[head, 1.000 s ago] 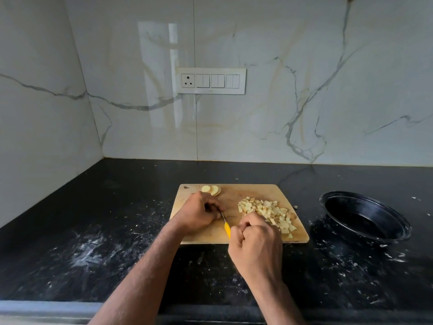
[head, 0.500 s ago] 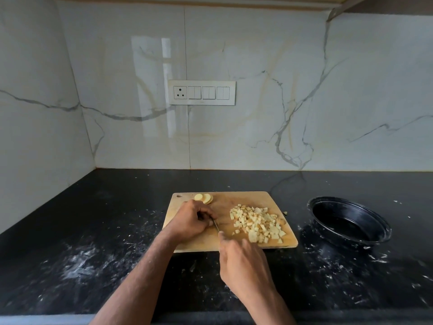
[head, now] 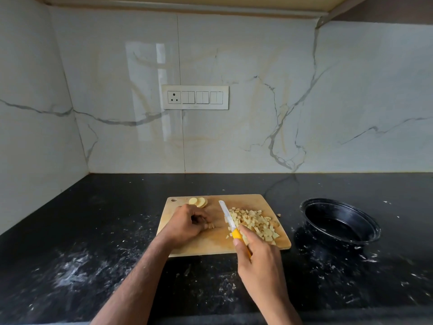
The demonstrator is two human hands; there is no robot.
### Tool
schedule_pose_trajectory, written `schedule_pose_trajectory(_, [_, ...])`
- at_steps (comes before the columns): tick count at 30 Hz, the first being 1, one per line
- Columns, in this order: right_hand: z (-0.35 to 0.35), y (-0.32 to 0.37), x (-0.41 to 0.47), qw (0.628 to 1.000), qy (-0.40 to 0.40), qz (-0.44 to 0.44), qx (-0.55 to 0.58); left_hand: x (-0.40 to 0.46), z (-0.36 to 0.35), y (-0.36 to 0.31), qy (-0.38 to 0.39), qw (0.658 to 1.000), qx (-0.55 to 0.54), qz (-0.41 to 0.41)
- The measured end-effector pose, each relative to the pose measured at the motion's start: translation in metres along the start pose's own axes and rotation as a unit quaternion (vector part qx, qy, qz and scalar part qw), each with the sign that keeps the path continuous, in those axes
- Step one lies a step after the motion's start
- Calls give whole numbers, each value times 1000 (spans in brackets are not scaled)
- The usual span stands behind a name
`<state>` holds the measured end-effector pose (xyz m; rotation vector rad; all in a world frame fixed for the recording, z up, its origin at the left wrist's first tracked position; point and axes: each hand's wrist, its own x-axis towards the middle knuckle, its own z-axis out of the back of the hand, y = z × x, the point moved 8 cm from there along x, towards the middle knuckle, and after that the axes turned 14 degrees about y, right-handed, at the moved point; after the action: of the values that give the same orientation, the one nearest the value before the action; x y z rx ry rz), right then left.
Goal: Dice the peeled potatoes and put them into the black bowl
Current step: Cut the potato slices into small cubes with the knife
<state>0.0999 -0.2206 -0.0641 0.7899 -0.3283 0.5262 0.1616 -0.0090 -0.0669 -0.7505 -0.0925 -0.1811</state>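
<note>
Taking the wooden cutting board (head: 210, 245) as the landmark, the right hand (head: 257, 256) sits over its near edge, closed around the yellow handle of a small knife (head: 228, 219). The blade angles up and away across the board, its flat lying against the left flank of the diced potato pile (head: 254, 222), a position that looks suited to herding loose cubes toward the heap. The left hand (head: 185, 225) rests on the board's left half, fingers curled down over a few fresh-cut cubes (head: 209, 225) at its fingertips; it appears to be pinning a remaining strip of potato, though what lies under the fingers is hidden. The two hands are apart, with bare board between them.

At the board's far left corner lie a few potato slices (head: 198, 202), not yet diced, so cutting is probably unfinished. The black bowl (head: 339, 222) stands off the board's right edge on the dark countertop (head: 93, 231) and holds no potato that I can see (only pale smears on its rim). One stray cube (head: 278, 215) lies just past the board's right edge, between board and bowl. Nothing blocks a sweep from pile to bowl. Beyond the board, the marble backsplash carries a switch panel (head: 195, 97).
</note>
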Motion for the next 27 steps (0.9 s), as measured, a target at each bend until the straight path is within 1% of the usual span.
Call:
schedule_pose_trajectory(4, [-17, 8, 12, 997, 62, -18, -50, -1, 1, 2, 3, 1000, -12, 2])
schedule_pose_trajectory(9, [-24, 18, 16, 991, 66, -28, -110, -3, 9, 10, -57, 997, -40, 39])
schedule_pose_trajectory(14, [-27, 12, 14, 992, 77, -26, -99, -2, 10, 12, -56, 997, -38, 34])
schedule_pose_trajectory(17, [-29, 16, 14, 991, 87, -8, -98, -3, 11, 13, -60, 997, -37, 33])
schedule_pose_trajectory(21, [-35, 20, 10, 987, 128, 7, -96, -5, 11, 13, -60, 996, -52, 39])
schedule_pose_trajectory(27, [-40, 24, 7, 980, 154, 15, -125, -7, 10, 8, -59, 994, -82, 46])
